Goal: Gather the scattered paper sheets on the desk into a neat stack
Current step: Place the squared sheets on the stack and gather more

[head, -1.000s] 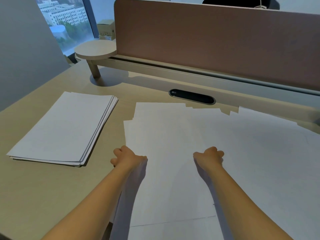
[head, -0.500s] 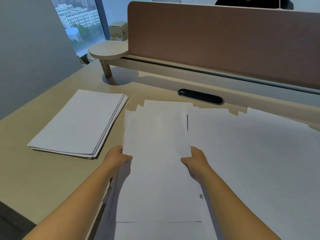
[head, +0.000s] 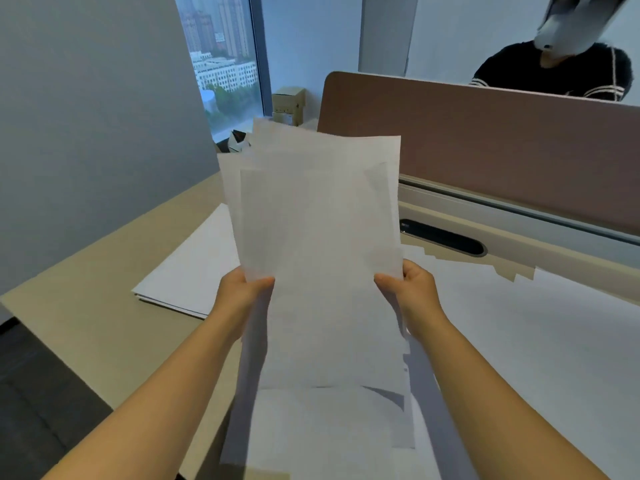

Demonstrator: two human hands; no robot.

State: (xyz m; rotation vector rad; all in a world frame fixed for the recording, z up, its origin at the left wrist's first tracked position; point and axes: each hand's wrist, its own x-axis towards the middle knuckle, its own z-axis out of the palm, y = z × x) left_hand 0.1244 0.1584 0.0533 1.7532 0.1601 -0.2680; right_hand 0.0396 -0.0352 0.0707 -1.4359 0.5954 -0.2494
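Head view: both hands hold a loose bundle of paper sheets [head: 318, 216] upright above the table [head: 104, 327], its top edges uneven. The left hand [head: 242, 292] pinches the bundle's left edge and the right hand [head: 412, 289] its right edge. A flat paper stack [head: 194, 268] lies near the table's left edge. More scattered sheets [head: 536, 341] cover the right side, reaching toward the brown divider panel [head: 502, 150] along the far edge.
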